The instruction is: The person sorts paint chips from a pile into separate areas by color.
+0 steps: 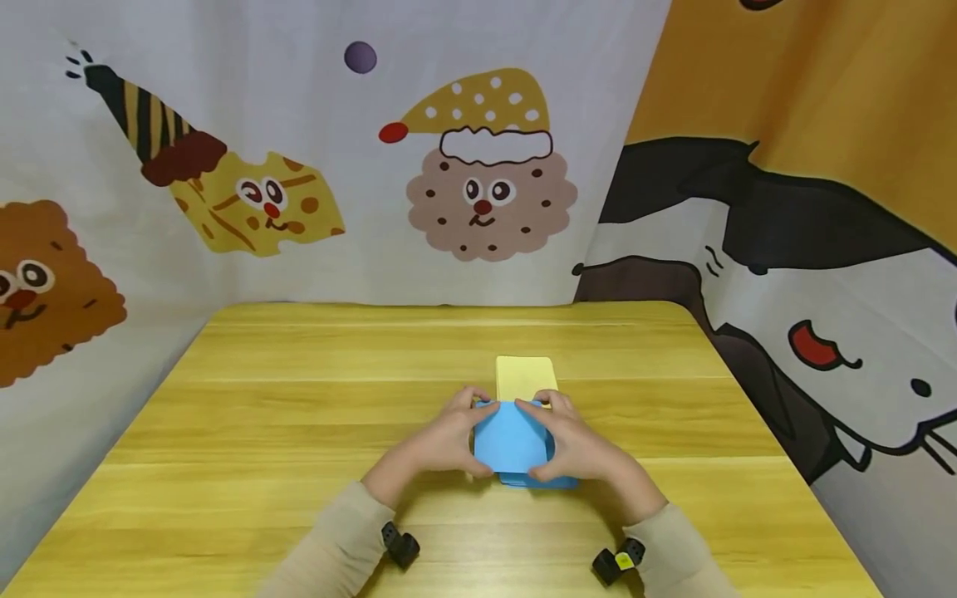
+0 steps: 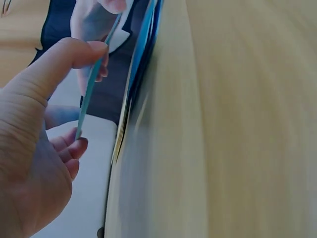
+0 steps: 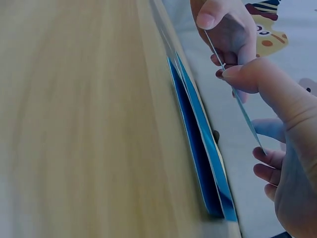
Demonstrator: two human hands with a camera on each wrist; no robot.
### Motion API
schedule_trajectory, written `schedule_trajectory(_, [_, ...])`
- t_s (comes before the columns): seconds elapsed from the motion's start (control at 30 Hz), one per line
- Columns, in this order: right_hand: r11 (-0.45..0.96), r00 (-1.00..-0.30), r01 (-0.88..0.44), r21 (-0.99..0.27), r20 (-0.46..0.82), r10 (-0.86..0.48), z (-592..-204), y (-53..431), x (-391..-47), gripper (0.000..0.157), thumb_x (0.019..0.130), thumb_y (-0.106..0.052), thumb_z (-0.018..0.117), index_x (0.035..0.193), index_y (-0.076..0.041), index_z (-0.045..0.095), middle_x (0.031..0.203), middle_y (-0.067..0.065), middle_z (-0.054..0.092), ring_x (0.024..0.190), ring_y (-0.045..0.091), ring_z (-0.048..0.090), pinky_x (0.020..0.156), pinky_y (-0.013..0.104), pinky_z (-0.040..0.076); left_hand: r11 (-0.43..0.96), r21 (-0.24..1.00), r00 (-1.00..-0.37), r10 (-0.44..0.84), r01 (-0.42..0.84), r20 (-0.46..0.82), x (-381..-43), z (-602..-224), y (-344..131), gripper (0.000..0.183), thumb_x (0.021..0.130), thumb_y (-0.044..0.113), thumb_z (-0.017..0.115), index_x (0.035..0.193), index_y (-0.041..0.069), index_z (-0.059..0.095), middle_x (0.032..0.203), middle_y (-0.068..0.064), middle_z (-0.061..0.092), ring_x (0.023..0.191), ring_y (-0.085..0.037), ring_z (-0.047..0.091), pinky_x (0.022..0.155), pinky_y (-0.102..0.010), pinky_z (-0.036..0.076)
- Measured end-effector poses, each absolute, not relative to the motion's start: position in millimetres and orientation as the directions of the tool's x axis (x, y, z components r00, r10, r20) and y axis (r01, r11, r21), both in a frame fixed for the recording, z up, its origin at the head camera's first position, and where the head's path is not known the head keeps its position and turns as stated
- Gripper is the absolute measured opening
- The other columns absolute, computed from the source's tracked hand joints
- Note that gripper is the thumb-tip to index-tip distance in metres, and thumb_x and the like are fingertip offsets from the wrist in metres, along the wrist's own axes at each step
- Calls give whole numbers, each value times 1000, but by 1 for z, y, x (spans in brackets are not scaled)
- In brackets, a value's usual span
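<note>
A light blue piece of paper (image 1: 511,440) is held above the table between both hands. My left hand (image 1: 447,436) pinches its left side, thumb on the near face and fingertips behind. On the other side, my right hand (image 1: 579,444) pinches the right edge the same way. Both wrist views show this sheet (image 3: 242,111) nearly edge-on, thin and raised off the tabletop. Below it lies more blue paper (image 1: 538,481), mostly covered in the head view; in the right wrist view its two layers (image 3: 203,134) stand slightly apart. Yellow paper (image 1: 525,378) shows just beyond the held sheet.
The wood-grain table (image 1: 299,432) extends around the papers on all sides. A cloth (image 1: 284,50) printed with cartoon figures hangs behind it and along both sides. Small black devices (image 1: 401,546) are worn at both sleeve cuffs.
</note>
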State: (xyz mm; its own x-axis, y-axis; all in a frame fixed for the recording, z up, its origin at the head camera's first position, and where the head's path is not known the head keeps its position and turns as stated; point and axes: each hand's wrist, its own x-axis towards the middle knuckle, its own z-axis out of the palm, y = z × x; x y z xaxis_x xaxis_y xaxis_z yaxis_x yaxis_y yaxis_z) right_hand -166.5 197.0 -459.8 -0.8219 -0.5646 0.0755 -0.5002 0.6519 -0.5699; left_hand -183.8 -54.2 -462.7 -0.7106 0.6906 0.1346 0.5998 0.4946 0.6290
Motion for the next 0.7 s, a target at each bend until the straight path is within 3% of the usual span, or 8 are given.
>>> schedule_trajectory(0.7, [674, -812, -520, -526, 59, -580, -474, 234, -157, 98, 67, -44, 85, 146, -7, 40, 134, 11, 38, 120, 29, 36, 91, 49, 42, 534, 636, -736, 673, 557, 79, -173, -479, -21, 95, 65, 34, 88, 143, 3, 43, 135, -8, 34, 124, -25, 32, 99, -35, 35])
